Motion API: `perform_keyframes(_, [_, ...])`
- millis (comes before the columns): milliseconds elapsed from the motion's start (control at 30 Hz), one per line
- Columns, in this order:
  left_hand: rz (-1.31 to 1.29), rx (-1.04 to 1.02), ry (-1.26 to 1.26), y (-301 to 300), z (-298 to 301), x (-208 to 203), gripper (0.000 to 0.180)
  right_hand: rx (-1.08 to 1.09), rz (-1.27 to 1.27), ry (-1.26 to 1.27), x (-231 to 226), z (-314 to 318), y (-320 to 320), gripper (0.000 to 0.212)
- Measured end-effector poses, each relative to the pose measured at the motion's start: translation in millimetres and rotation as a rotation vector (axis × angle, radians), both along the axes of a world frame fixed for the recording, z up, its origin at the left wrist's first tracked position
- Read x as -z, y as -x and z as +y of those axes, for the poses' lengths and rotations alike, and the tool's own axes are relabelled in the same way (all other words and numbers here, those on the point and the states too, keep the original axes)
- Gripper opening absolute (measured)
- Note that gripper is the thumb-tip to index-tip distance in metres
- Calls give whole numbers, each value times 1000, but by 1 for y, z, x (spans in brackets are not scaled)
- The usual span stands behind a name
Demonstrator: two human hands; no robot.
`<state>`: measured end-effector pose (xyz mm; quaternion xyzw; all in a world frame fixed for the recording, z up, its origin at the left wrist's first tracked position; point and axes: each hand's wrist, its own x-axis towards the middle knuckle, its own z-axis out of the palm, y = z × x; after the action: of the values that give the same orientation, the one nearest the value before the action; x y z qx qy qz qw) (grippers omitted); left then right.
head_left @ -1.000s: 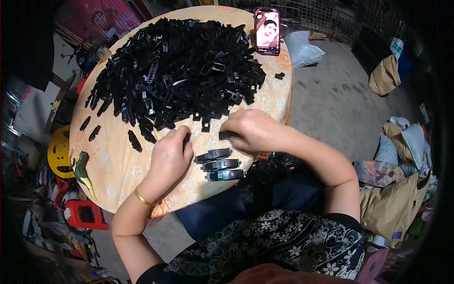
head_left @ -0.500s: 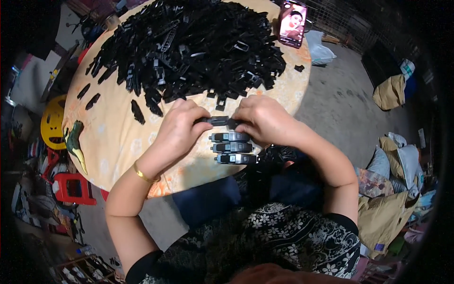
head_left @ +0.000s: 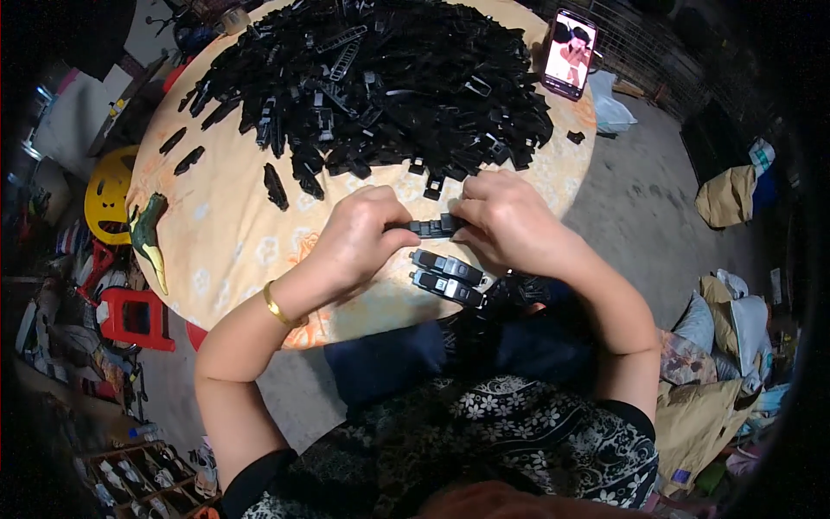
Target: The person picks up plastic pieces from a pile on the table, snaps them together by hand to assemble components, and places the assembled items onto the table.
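Observation:
Between my hands, above the near part of the table, is a black plastic part (head_left: pixel 430 227) with a long, blocky shape. My left hand (head_left: pixel 361 232) pinches its left end between thumb and fingers. At its right end, my right hand (head_left: pixel 505 218) is closed on it, the fingers hiding that end. Just below lie two similar black plastic pieces, an upper one (head_left: pixel 448 266) and a lower one (head_left: pixel 446 289), side by side and slanting down to the right near the table edge. A large heap of black plastic parts (head_left: pixel 389 104) spreads beyond my hands.
The round table has a pale orange patterned cloth (head_left: pixel 225 259). A lit phone (head_left: pixel 569 54) stands at its far right. A green and yellow curved object (head_left: pixel 149 238) lies at the left edge. On the floor are a red stool (head_left: pixel 134 320) and several bags (head_left: pixel 735 311).
Three pieces lay in a row below my hands; two show there now, slanted. Both hands remain closed on a part between them. The whole view has shifted slightly.

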<state>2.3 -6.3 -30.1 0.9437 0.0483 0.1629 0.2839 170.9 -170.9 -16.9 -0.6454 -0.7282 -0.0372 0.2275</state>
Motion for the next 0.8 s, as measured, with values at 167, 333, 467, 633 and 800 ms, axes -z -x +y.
perform_keyframes(167, [-95, 68, -40, -5, -6, 7, 17, -100, 106, -55, 11, 9, 4, 23])
perform_keyframes(333, [163, 304, 115, -8, 8, -20, 19, -208, 267, 297, 7, 5, -6, 20])
perform_keyframes(467, [-90, -54, -419, -27, 50, -38, 23, 63, 71, -116, 15, 11, 5, 28])
perform_keyframes(633, [-73, -103, -651, -53, 110, -38, 49, 77, -182, -88, 28, 28, 3, 27])
perform_keyframes(800, [-32, -163, -751, -57, 109, -37, 43, 112, -9, -77, 28, 21, -3, 20])
